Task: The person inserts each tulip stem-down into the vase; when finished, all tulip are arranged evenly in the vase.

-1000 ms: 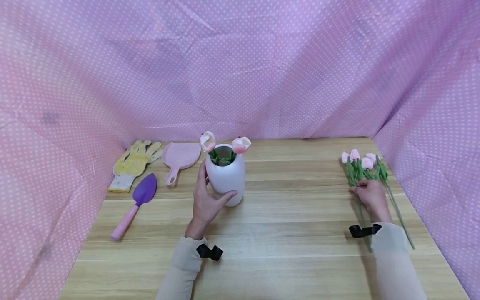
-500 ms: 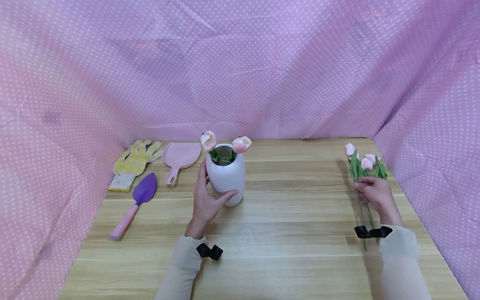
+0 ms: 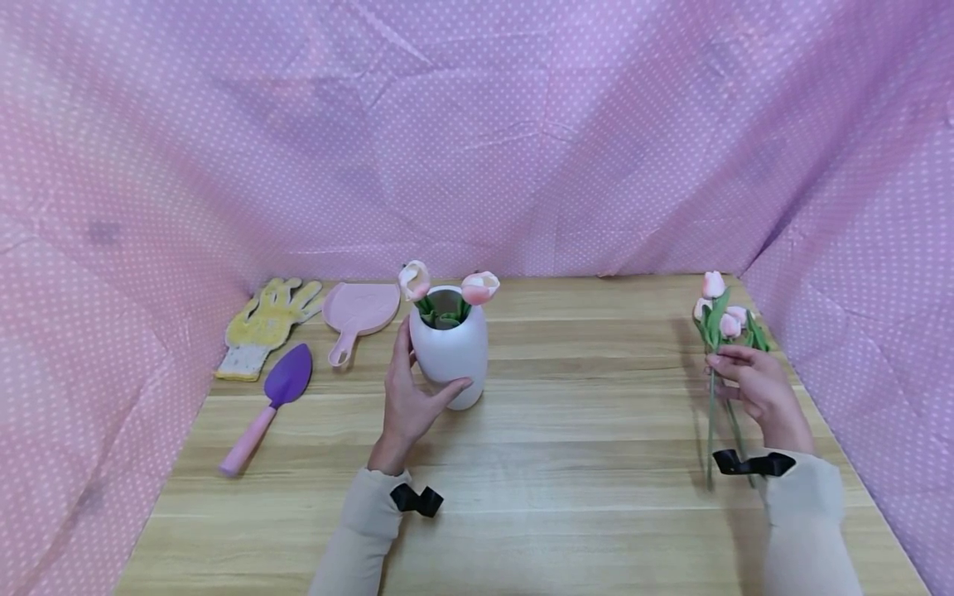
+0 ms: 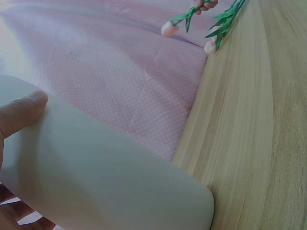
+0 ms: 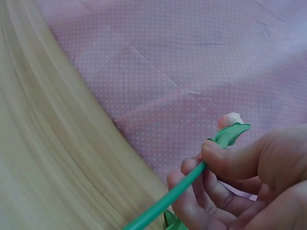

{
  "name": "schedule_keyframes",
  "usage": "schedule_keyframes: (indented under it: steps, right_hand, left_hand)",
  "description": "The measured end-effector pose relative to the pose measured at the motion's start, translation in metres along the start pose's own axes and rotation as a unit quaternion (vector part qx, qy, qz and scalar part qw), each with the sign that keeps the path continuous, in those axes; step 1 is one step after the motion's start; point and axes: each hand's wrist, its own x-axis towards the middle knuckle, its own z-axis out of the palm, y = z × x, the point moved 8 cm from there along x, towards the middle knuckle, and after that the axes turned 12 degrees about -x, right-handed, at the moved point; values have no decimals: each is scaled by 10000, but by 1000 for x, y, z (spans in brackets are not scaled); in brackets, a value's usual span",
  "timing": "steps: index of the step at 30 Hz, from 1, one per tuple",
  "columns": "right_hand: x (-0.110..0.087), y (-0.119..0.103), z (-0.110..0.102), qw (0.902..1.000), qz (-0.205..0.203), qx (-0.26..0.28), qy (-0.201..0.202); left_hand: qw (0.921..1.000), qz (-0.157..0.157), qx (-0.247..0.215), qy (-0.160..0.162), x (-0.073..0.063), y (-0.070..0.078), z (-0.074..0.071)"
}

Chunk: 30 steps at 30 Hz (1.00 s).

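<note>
A white vase stands upright with two pale pink tulips in its mouth. My left hand grips its left side, thumb across the front; the left wrist view shows the thumb on the smooth wall. On the right, my right hand pinches the green stem of one tulip between thumb and fingertips. In the left wrist view this tulip is raised off the table. Several more pink tulips lie just behind and below the hand, partly hidden by it.
At the left of the wooden table lie a yellow and white glove, a pink dustpan and a trowel with a purple blade. A pink dotted cloth hangs round the back and sides.
My right hand has taken hold of one tulip, lifted it from the bunch and drawn slightly right. The tulip's stem has swung more upright in view. My left hand and the vase stay put.
</note>
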Motion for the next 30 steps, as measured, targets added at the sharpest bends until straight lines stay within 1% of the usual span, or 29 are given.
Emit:
schedule_keyframes:
  steps: [3, 6, 11, 13, 17, 20, 23, 25, 28, 30]
  right_hand:
    - [-1, -4, -1, 9990, -158, 423, -5]
    - [-3, -12, 0, 9959, -409, 808, -39]
    - [-7, -26, 4, 9838, -912, 1531, -175]
    - [-9, -31, 5, 9790, -1048, 1743, -145]
    - [-12, -38, 5, 9707, -1181, 2094, -11]
    - [-15, -42, 6, 9640, -1208, 2368, 45]
    - [-18, -44, 7, 9565, -1231, 2646, 48]
    - [-20, -45, 9, 9495, -1251, 2878, 24]
    - [-20, -46, 11, 9361, -1327, 3258, -34]
    - [-21, -48, 12, 9250, -1420, 3524, -88]
  left_hand:
    - [10000, -19, 0, 1, 0, -1, 0]
    - [10000, -35, 9, 1, 0, -1, 0]
    - [10000, -51, 30, -6, 0, -1, 0]
    - [10000, -49, 42, -8, 0, 0, 0]
    - [10000, -50, 67, -1, -1, 1, 0]
    - [9999, -66, 75, 9, 0, 1, 0]
    - [9999, -96, 74, 13, 0, 1, 0]
    - [9999, -112, 68, 13, 0, 0, 0]
    - [9999, -123, 52, 16, 0, 0, 0]
    - [9999, -127, 56, 14, 0, 0, 0]
